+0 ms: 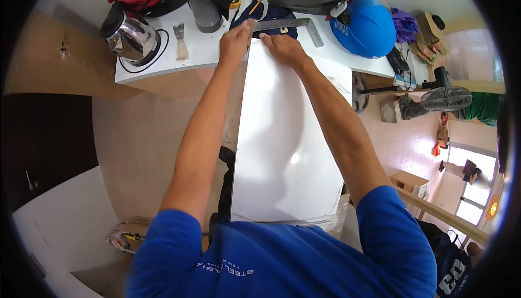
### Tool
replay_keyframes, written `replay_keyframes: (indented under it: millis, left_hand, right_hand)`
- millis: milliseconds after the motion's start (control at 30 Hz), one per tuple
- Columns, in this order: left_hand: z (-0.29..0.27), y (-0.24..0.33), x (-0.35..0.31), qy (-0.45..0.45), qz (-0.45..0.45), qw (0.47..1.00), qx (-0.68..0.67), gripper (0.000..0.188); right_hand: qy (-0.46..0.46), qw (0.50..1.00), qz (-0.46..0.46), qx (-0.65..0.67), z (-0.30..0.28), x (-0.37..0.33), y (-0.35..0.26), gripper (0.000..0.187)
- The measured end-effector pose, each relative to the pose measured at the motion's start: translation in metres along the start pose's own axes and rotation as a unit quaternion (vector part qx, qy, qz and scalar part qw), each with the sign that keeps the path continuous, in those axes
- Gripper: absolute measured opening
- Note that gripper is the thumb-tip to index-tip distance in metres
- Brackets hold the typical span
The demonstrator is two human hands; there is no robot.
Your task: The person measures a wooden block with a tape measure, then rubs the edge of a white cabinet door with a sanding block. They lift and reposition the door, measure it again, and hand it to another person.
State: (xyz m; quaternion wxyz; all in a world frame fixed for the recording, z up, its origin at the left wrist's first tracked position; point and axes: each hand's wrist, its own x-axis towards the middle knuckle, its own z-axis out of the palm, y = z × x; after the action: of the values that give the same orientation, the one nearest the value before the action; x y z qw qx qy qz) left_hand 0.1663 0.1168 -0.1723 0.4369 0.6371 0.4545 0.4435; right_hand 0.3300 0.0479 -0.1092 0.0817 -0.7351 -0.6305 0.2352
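Observation:
A large glossy white board (266,135) stretches from my torso to the white table. My left hand (236,41) is closed around its far left corner, the fingertips beside one end of a metal square (282,23). Just to the right, my right hand (284,49) is closed over the far edge, its thumb extended toward the left hand. The square lies on the table past both hands, its short arm angled toward me on the right. Behind it is a dark blue cloth (277,13). The undersides of my fingers are hidden.
On the table (163,69) stand an electric kettle (130,37), a paintbrush (180,43), a grey tumbler (205,13) and a yellow tape measure (235,2). A blue helmet (363,27) sits right of the square. A fan (446,98) stands farther right.

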Motion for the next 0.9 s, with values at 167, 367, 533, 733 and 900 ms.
replay_keyframes:
  millis: [167, 367, 533, 733, 900]
  left_hand:
    - [0.014, -0.002, -0.003, 0.011, -0.136, 0.989, -0.053, 0.043]
    - [-0.026, -0.049, -0.016, 0.024, -0.114, 0.942, 0.315, 0.057]
    - [-0.027, -0.06, -0.004, 0.008, -0.137, 0.916, 0.376, 0.077]
    - [-0.025, -0.018, -0.029, 0.048, -0.161, 0.916, 0.365, 0.086]
    - [-0.05, 0.054, -0.151, -0.257, -0.392, 0.877, -0.105, 0.054]
  right_hand:
    - [0.05, 0.998, 0.013, 0.018, -0.03, -0.007, 0.025, 0.067]
    - [0.055, 0.997, 0.048, -0.004, -0.055, -0.019, 0.046, 0.068]
    - [0.088, 0.995, 0.056, -0.004, -0.07, -0.028, 0.05, 0.071]
    - [0.089, 0.993, 0.08, 0.022, -0.085, -0.038, 0.057, 0.07]
    - [0.108, 0.99, 0.089, -0.004, -0.095, -0.036, 0.072, 0.073]
